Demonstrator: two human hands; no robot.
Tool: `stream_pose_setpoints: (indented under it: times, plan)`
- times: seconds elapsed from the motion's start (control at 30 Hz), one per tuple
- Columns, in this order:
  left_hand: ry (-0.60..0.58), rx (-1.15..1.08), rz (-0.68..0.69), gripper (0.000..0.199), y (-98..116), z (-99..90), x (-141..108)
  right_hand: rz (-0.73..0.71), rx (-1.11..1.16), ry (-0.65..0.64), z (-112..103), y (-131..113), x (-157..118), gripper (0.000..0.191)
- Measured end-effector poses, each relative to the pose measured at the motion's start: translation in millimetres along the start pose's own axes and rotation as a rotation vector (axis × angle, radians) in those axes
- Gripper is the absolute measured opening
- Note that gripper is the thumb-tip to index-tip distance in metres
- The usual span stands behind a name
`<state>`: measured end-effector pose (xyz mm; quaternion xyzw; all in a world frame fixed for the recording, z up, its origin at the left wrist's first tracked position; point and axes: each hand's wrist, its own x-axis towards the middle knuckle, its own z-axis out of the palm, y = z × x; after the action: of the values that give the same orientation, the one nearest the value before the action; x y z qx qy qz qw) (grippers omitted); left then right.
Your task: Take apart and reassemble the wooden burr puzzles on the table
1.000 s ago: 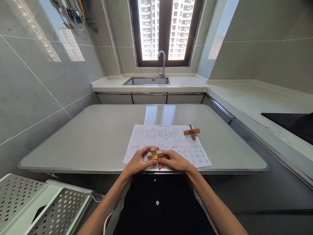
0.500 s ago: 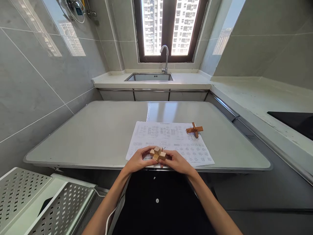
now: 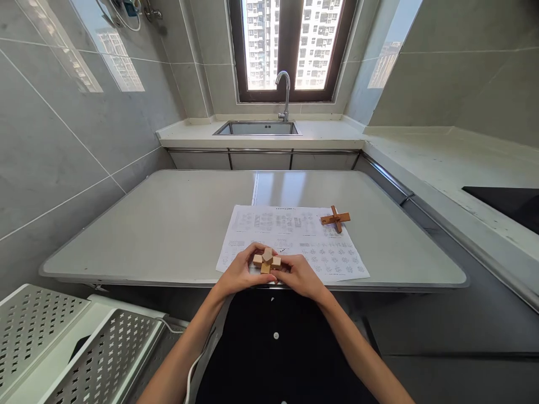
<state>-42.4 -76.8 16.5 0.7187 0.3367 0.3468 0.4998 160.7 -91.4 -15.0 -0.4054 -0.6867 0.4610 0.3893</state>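
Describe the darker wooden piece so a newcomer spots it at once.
Find the pale table below the window, then the printed sheet at its near edge. On the sheet's far right corner lies the reddish-brown wooden cross, flat-armed and untouched, unlike the paler, blocky puzzle in the hands.

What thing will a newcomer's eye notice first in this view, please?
Probably the pale wooden burr puzzle, held in the left hand and right hand at the near edge of the table. Next, the reddish-brown wooden cross across the far right corner of the printed sheet, then the bright window behind the sink.
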Motion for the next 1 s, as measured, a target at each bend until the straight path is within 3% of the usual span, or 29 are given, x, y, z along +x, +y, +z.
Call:
stream_pose_setpoints:
  times: [0.1,0.23,0.8,1.0]
  plan:
    - [0.079,0.017,0.008,0.051,-3.0,5.0,0.2,0.023,-0.036,0.142,6.8,3.3,0.7,0.015]
    - [0.154,0.067,-0.016,0.054,-7.9,8.3,1.0,0.03,-0.075,0.205,11.6,5.0,1.1,0.009]
    - [0.175,0.114,-0.003,0.059,-12.3,5.2,-2.2,-0.013,-0.101,0.201,8.7,5.0,-3.3,0.014]
    - [0.208,0.071,-0.002,0.059,-15.0,5.3,-2.3,-0.001,0.067,0.192,8.3,7.2,-2.1,0.035]
